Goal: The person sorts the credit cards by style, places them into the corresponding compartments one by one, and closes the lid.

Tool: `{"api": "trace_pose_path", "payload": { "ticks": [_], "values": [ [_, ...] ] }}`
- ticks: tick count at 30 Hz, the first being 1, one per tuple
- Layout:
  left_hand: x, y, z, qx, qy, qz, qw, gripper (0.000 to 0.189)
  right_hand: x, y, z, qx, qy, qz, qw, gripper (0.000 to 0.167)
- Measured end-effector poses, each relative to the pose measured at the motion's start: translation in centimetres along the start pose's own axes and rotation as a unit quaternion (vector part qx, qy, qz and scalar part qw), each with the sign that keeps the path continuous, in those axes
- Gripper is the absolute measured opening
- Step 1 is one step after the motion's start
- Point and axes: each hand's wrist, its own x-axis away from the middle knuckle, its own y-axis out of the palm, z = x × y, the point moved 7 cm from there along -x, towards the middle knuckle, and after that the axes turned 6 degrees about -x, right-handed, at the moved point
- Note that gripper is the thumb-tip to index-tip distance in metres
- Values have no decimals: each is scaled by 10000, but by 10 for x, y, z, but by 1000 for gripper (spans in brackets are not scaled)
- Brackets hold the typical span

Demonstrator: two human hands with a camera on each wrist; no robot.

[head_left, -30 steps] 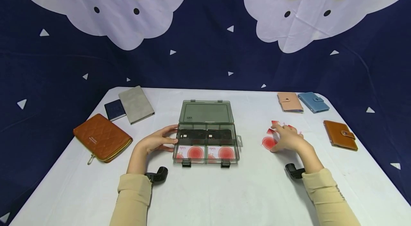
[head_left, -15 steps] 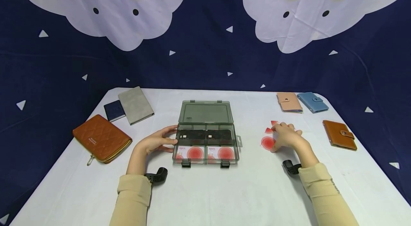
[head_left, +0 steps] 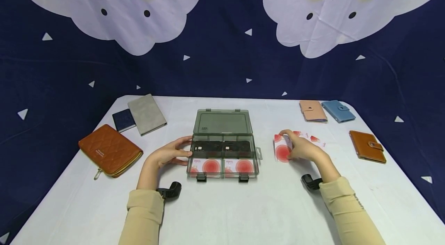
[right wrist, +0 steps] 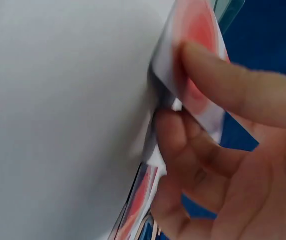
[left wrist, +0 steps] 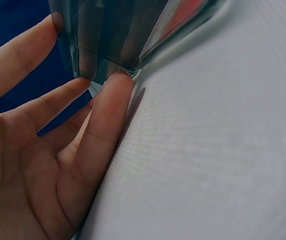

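A smoky translucent box (head_left: 223, 122) stands with its lid raised in the middle of the table. Dark chip cards (head_left: 240, 148) lie in its back compartments, and white cards with red circles (head_left: 211, 165) in the front ones. My left hand (head_left: 169, 155) touches the box's left side with extended fingers; in the left wrist view, its fingertips meet the box wall (left wrist: 112, 30). Between thumb and fingers, my right hand (head_left: 304, 149) pinches a white card with a red circle (head_left: 282, 153), tilted in the right wrist view. More red-and-white cards (head_left: 318, 140) lie behind that hand.
At the left are a brown zip wallet (head_left: 110, 150), a small navy booklet (head_left: 123, 119) and a grey notebook (head_left: 147, 114). A pink card holder (head_left: 313, 111), a blue one (head_left: 338, 111) and a brown one (head_left: 367, 146) lie at the right.
My right hand has moved left, bringing the red-circle card away from the other cards, which now show behind it. My left hand and the box have stayed put.
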Motion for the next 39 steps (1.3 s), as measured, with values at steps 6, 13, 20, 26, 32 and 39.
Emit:
{"api": "trace_pose_path", "payload": {
  "ticks": [6, 13, 20, 26, 32, 39],
  "values": [
    [0, 0, 0, 20, -7, -13, 10000, 75, -3, -6, -8, -947, -272, 343, 9945, 78],
    [0, 1, 0, -1, -5, -6, 10000, 75, 0, -7, -40, -1325, -556, 767, 9866, 61],
    [0, 1, 1, 32, 15, -17, 10000, 75, 1, 4, -78, -1468, -1300, 1144, 9739, 19],
    [0, 1, 1, 21, 10, -10, 10000, 75, 1, 27, -101, -1500, -1679, 795, 9711, 15],
    [-1, 0, 1, 12, 21, -16, 10000, 75, 2, 51, -115, -628, -1969, 529, 9770, 11],
    [-1, 0, 0, -83, 36, 8, 10000, 74, 1, 70, -119, 515, -2029, 658, 9756, 9]
  ]
}}
